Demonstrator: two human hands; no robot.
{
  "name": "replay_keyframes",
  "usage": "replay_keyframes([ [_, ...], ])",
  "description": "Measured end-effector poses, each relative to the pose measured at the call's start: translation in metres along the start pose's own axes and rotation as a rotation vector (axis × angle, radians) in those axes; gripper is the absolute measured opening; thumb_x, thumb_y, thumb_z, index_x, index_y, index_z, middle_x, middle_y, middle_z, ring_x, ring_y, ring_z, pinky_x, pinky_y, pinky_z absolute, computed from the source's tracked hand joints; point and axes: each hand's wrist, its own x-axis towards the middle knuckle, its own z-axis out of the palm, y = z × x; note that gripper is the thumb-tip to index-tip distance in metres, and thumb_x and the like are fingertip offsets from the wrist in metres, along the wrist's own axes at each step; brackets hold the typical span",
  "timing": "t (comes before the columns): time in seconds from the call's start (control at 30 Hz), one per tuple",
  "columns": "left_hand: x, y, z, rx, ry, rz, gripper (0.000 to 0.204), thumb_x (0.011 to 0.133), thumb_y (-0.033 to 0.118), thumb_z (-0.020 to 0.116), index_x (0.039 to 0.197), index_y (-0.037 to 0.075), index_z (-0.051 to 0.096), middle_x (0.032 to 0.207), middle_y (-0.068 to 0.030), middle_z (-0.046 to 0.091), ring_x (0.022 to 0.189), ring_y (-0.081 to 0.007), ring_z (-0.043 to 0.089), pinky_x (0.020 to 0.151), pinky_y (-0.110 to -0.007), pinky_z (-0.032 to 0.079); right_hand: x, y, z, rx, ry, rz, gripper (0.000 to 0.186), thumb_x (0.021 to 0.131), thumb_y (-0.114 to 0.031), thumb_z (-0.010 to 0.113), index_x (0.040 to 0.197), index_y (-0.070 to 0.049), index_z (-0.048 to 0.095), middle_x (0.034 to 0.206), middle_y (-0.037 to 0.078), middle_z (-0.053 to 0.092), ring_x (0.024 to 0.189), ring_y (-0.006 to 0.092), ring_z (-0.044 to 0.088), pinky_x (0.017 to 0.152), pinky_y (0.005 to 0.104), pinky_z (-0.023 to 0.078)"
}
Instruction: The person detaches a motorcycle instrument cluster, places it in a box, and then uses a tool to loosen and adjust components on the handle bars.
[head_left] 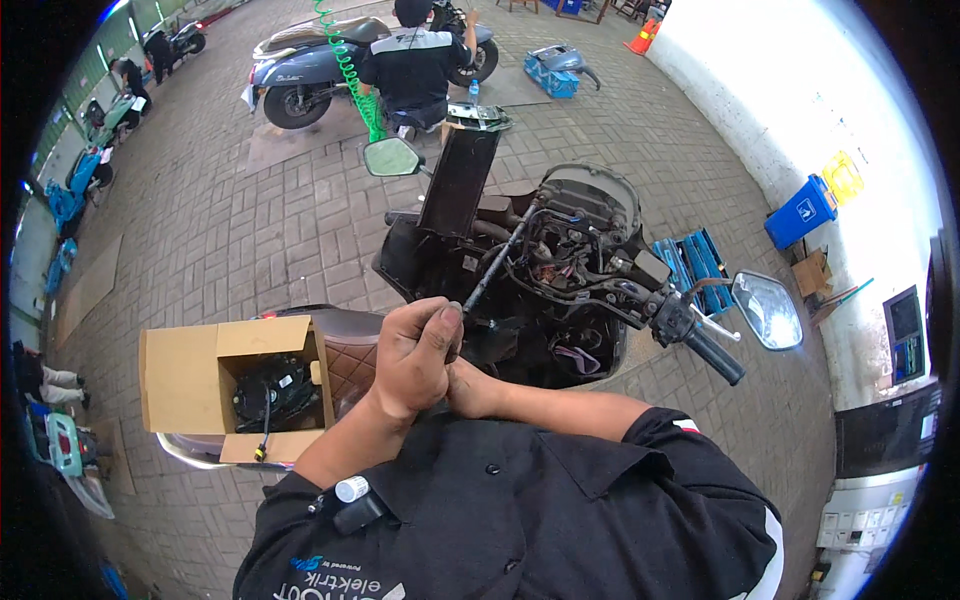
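Observation:
My left hand is raised in front of my chest, its fingers curled in and its thumb on top. What it grips, if anything, is hidden. My right hand reaches in behind it, close to or touching it; the left hand covers its fingers. A thin dark rod or wrapped cable slants from the scooter's steering area down to just beside my left thumb. Whether a hand holds it I cannot tell. Beyond my hands stands a scooter with its front panels off and its wiring exposed.
Left of my hands, an open cardboard box with a black part and cable rests on the brown seat. The handlebar grip and mirror jut out right. A blue toolbox lies beyond; a person crouches at another scooter.

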Motion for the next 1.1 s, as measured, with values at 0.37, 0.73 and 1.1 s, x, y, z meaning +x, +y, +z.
replay_keyframes([
  [0.37,0.020,-0.029,-0.062,-0.344,0.156,0.097,0.041,0.103,0.036,0.038,0.083,0.002,0.050,0.063,-0.0103,0.050,0.052,-0.0195,0.052,0.049,-0.031,0.047,0.014,-0.037,-0.017,0.442,-0.178,0.827,0.051,0.103,-0.046,0.039,0.080,-0.002,0.053,0.066,-0.002,0.044,0.061,0.0092,0.040,0.057,0.0289,0.037],
  [0.73,0.025,0.020,-0.089,1.284,-0.549,0.776,0.036,0.061,0.026,0.070,0.096,0.016,0.069,0.112,-0.0031,0.065,0.128,-0.0290,0.048,0.117,-0.060,0.001,0.011,-0.025,-0.020,0.427,-0.152,0.624,0.040,0.105,-0.035,0.038,0.095,-0.002,0.056,0.078,-0.001,0.050,0.074,0.0092,0.046,0.067,0.0270,0.041],
  [1.1,0.069,0.065,-0.050,2.016,-0.862,0.346,0.016,0.068,0.020,0.063,0.083,0.014,0.066,0.109,0.0001,0.062,0.118,-0.0245,0.054,0.112,-0.045,0.030,0.033,-0.058,-0.031,0.830,0.018,0.656,0.035,0.106,-0.033,0.038,0.102,-0.003,0.057,0.082,-0.002,0.053,0.074,0.0086,0.048,0.067,0.0250,0.042],
])
